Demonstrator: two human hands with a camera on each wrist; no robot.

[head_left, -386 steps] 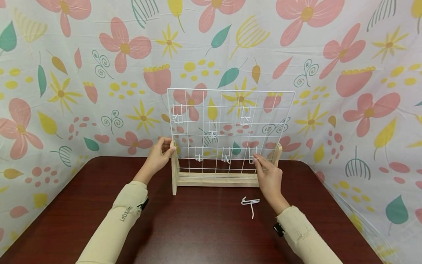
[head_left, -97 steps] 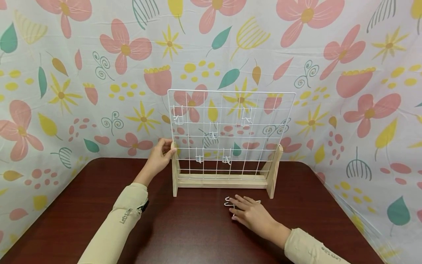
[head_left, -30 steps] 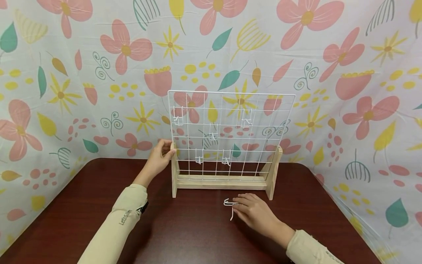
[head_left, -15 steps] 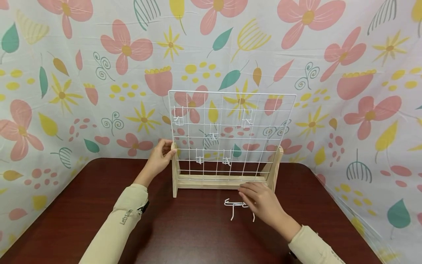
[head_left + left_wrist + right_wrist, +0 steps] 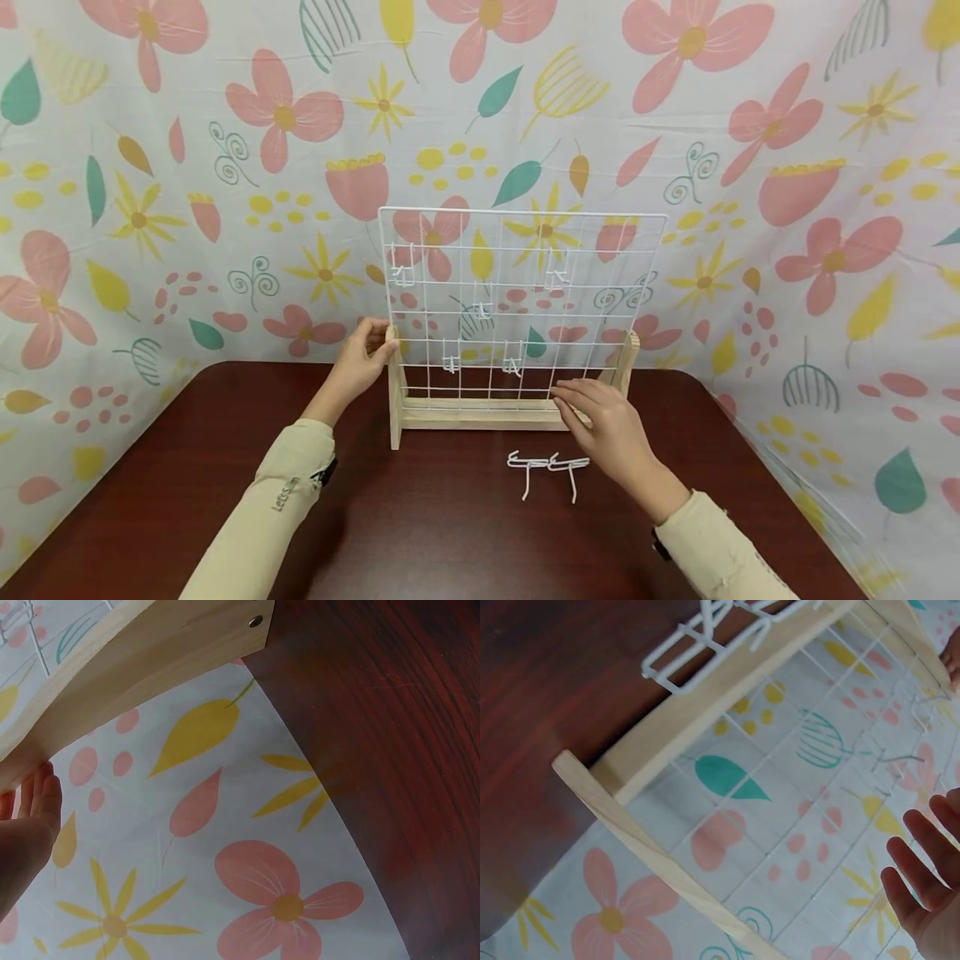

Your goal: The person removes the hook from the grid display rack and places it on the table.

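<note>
My left hand (image 5: 360, 362) grips the top of the left wooden upright (image 5: 395, 404) between thumb and fingers. That upright belongs to a wooden stand (image 5: 480, 419), which holds a white wire grid panel (image 5: 525, 212). In front of the panel's lower right part is my right hand (image 5: 611, 429), its fingers (image 5: 922, 862) extended and nothing in them. Two white wire hooks, a left one (image 5: 526, 463) and a right one (image 5: 572, 465), lie side by side on the table below that hand. Several similar hooks hang on the grid, among them an upper right hook (image 5: 557, 277).
The dark red-brown wooden table (image 5: 420, 517) carries the stand near its back edge. Behind it hangs a floral cloth (image 5: 285, 192). The right wooden upright (image 5: 624, 367) is partly behind the right hand.
Earlier, the right hand pinched a hook on the grid's lower right; now two hooks lie on the table. The right hand has lifted from them toward the grid. The left hand stays put.
</note>
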